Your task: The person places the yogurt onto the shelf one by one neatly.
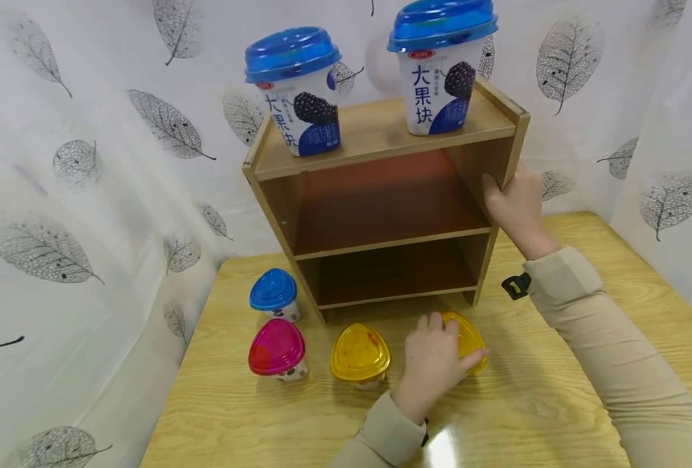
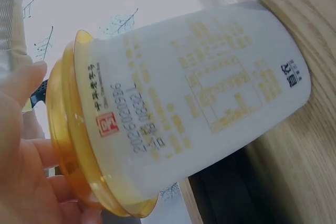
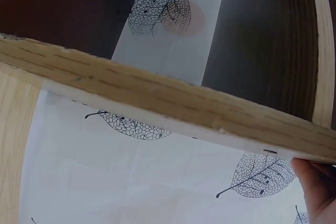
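A small wooden shelf [image 1: 393, 238] stands at the back of the table. My right hand [image 1: 518, 201] grips its right side panel, thumb on the front edge, the other fingers mostly hidden behind the panel. In the right wrist view that hand [image 3: 319, 190] shows only at the lower right corner. Below the shelf, my left hand [image 1: 434, 356] holds a yogurt cup with a yellow lid [image 1: 467, 341] from above, fingers and thumb spread about the lid. The left wrist view shows the cup's white printed side [image 2: 199, 87]; it stands upright on the table.
Left of my left hand stand a second yellow-lidded cup [image 1: 360, 354], a pink-lidded cup [image 1: 277, 348] and a blue-lidded cup [image 1: 274, 292]. Two blue-lidded blackberry yogurt cups, one left [image 1: 296, 91] and one right [image 1: 442, 65], sit on the shelf top. A leaf-print curtain [image 1: 164, 123] hangs behind.
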Demonstrator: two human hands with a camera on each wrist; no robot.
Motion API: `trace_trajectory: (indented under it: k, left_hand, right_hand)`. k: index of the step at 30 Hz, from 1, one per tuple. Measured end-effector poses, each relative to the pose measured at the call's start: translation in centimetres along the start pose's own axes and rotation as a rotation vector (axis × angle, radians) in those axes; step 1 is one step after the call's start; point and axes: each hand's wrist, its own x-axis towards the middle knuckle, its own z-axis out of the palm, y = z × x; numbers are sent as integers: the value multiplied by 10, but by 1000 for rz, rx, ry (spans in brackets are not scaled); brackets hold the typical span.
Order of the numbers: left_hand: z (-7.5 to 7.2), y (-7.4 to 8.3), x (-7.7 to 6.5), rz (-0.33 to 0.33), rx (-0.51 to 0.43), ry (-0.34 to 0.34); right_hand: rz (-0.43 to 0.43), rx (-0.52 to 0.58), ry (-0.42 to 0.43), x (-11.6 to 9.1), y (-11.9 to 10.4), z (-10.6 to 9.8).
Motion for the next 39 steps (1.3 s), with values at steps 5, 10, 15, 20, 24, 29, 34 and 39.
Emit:
trace_trajectory:
  k: [5,10,15,20,24,29,34,39]
  left_hand:
    - [0,-1,-2,3,-41,13]
    - [-1,-5,-4,6,-74,21]
    - [0,-7,-6,30,-78,56]
    - [4,-8,-7,68,-71,140]
    - [6,-9,-8,92,-89,192]
    - [6,-11,-8,127,-161,165]
    - [6,-15,-10,148,-241,72]
    - [7,-21,-11,181,-291,51]
  right_hand:
    - [3,-2,-6,0,-1,0]
    - [7,2,-3,0,-2,0]
    - [6,8,6,0,-2,-1]
    - [-14,4,18,0,-1,0]
    - [2,0,2,0,0,0]
    - [19,11,-19,1,1,0]
    - [8,11,-15,1,2,1]
    - [-2,8,-9,0,3,0]
